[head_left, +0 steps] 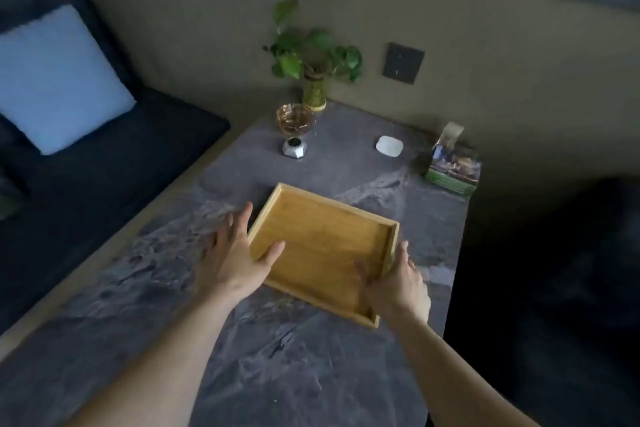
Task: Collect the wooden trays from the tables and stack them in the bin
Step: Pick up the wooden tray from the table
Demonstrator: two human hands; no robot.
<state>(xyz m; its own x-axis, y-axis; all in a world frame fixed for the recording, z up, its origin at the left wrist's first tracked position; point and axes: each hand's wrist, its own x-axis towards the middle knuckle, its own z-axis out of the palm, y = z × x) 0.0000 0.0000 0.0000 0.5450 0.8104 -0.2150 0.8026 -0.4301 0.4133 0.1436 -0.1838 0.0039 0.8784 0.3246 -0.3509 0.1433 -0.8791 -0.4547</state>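
Observation:
An empty rectangular wooden tray (322, 239) lies on the grey marbled table (277, 357), near its right edge. My left hand (235, 253) is at the tray's left rim, thumb inside over the rim and fingers stretched along the outside. My right hand (394, 282) holds the right near corner, thumb inside the tray and fingers outside the right rim. The tray appears to rest flat on the table. No bin is in view.
At the table's far end stand a potted plant (313, 59), a glass ashtray (294, 118), a small silver object (293, 147), a white pad (389, 146) and a green tissue box (453, 172). A dark sofa with a pale cushion (59, 80) lies left.

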